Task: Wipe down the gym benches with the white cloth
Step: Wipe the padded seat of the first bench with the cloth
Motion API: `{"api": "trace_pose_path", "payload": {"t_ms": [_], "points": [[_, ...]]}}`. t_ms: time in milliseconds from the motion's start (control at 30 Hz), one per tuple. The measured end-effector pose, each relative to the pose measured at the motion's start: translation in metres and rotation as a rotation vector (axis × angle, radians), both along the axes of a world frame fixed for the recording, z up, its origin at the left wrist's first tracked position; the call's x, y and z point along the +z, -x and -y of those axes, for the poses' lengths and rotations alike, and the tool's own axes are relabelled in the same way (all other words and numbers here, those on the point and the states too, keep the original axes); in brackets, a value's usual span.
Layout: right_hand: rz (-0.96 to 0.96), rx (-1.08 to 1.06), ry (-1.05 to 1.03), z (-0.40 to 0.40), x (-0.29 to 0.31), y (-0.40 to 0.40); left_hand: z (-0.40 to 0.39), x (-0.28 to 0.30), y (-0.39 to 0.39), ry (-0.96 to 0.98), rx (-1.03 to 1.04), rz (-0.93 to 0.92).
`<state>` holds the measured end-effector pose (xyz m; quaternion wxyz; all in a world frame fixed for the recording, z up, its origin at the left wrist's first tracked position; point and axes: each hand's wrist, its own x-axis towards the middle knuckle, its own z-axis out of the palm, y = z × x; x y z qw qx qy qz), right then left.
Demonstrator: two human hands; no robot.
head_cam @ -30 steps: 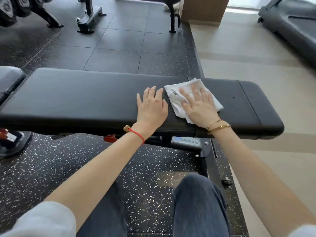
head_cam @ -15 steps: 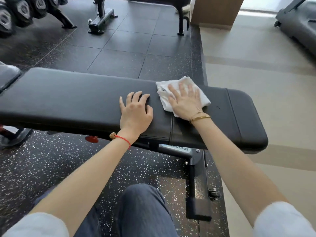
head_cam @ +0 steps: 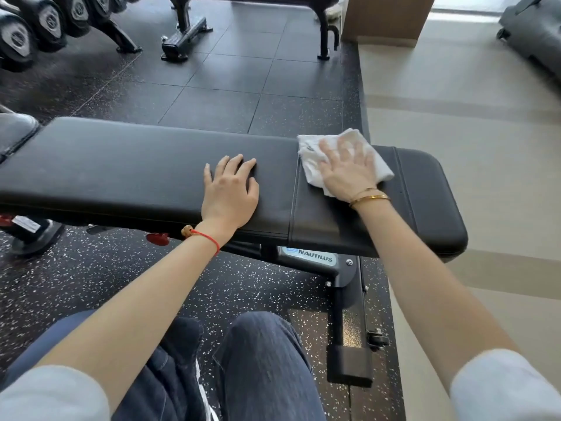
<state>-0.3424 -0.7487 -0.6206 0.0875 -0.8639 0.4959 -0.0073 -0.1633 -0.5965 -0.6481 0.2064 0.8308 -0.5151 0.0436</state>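
Observation:
A black padded gym bench [head_cam: 121, 171] runs across the view in front of me. On its right section lies the white cloth [head_cam: 309, 162], crumpled and reaching the far edge. My right hand [head_cam: 346, 171] presses flat on the cloth with spread fingers; it looks blurred. My left hand [head_cam: 229, 192] rests flat on the bench pad left of the seam, fingers straight, holding nothing.
The bench's metal frame [head_cam: 346, 299] stands under its right half. A dumbbell rack [head_cam: 45, 28] is at the far left, another bench's legs [head_cam: 185, 41] at the back, a treadmill [head_cam: 537, 34] at the far right. Part of a second pad [head_cam: 15, 129] shows left.
My right hand has slid the cloth toward the bench's far edge and to the right across the seat section. My left hand stays flat on the pad. The view shifted slightly.

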Motion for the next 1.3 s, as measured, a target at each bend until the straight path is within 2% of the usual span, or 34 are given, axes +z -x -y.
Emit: {"api": "trace_pose_path", "payload": {"t_ms": [100,233,400,567,733,833,900,967,1067,1133,1200,1300], "points": [[0.027,0.134,0.028,-0.034,-0.004,-0.002,0.002,0.000,0.000,-0.025,0.010,0.000],[0.051,0.229,0.086,-0.070,-0.009,0.048,0.006,0.003,0.007,-0.018,0.002,-0.041],[0.005,-0.011,0.112,-0.026,-0.008,0.093,0.019,0.007,0.028,-0.018,-0.058,-0.088],[0.013,-0.191,-0.001,0.049,0.000,0.065,0.028,0.004,0.035,-0.003,-0.056,-0.073],[0.011,-0.032,0.000,0.038,0.003,0.020,0.028,0.000,0.033,0.025,-0.063,-0.065],[0.049,0.100,0.027,0.006,-0.003,0.033,0.027,-0.002,0.031,0.028,-0.061,-0.046],[-0.018,0.160,0.103,0.003,-0.009,0.060,0.027,-0.002,0.030,0.024,-0.063,-0.031],[-0.106,0.115,0.168,0.020,-0.008,0.086,0.027,-0.001,0.032,0.019,-0.059,-0.029],[-0.018,-0.133,0.049,0.057,0.001,0.093,0.028,0.001,0.037,0.014,-0.049,-0.026],[-0.012,-0.190,-0.009,0.066,0.006,0.074,0.028,0.002,0.037,0.015,-0.043,-0.028],[-0.056,-0.102,0.042,0.053,0.006,0.046,0.028,0.002,0.036,0.021,-0.039,-0.031],[-0.137,0.175,0.175,-0.004,-0.004,0.016,0.028,0.002,0.036,0.020,-0.036,-0.035]]}}
